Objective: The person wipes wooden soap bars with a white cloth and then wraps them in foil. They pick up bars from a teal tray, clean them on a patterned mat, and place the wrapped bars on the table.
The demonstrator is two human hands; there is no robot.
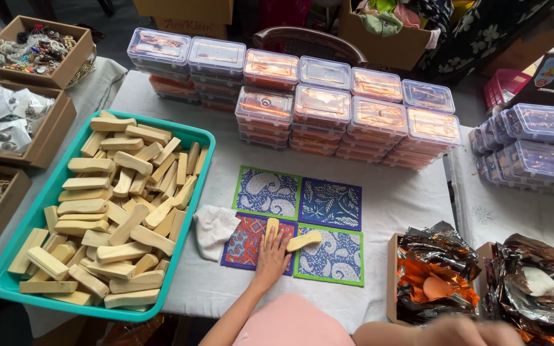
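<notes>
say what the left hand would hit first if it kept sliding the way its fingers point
The left hand points away from the person, fingertips on a pale wooden piece. Straight on, it would probably push that piece first, then cross onto the green-edged blue mat.

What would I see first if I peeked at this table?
Probably the big teal plastic tray at the left, heaped with pale wooden bars. In the middle, four square blue patterned cloth mats lie on the white tablecloth, where the left hand rests on one pale bar beside another. Behind them stand stacks of clear plastic lidded boxes with orange contents.
</notes>
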